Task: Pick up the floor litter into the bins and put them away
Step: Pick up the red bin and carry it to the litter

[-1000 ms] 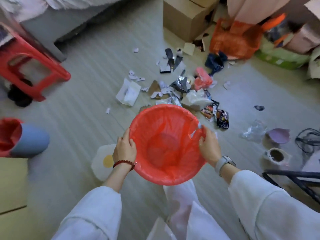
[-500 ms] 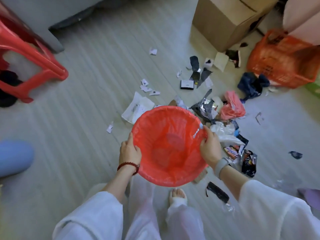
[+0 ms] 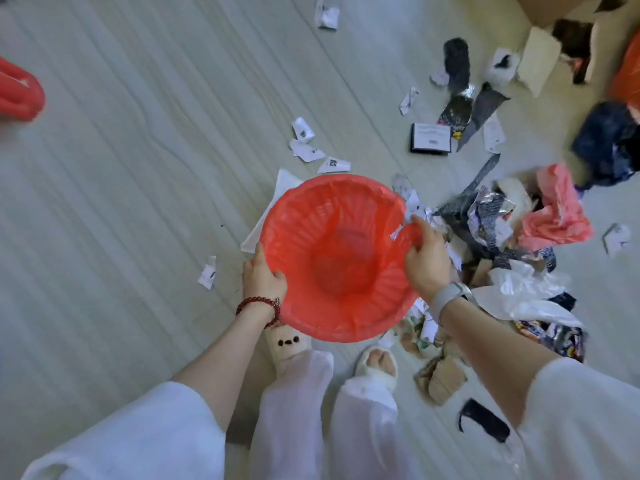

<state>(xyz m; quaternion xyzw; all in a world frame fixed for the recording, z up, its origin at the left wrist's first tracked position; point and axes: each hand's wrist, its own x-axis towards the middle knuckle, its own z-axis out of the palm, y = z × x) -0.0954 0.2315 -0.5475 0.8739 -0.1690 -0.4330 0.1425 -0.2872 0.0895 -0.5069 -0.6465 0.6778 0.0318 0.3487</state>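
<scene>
Bare floor [image 3: 121,209] lies open to my left; litter crowds right and far right, up against a cardboard box [image 3: 540,8]. One bin [image 3: 346,289], red-lined, empty, round, held over my two feet. My left hand [image 3: 262,277] grips its near-left rim, my right hand [image 3: 426,261] pinches the liner at the right rim. One pink bag [image 3: 557,216], one black card [image 3: 430,138], paper scraps [image 3: 306,147] far of the bin.

Red stool [image 3: 19,91] at 9 o'clock cut by left edge. Cardboard box [image 3: 554,8] and orange basket [image 3: 628,74] at 2 o'clock cropped. White sheet [image 3: 273,206] half hidden under bin [image 3: 346,216].
</scene>
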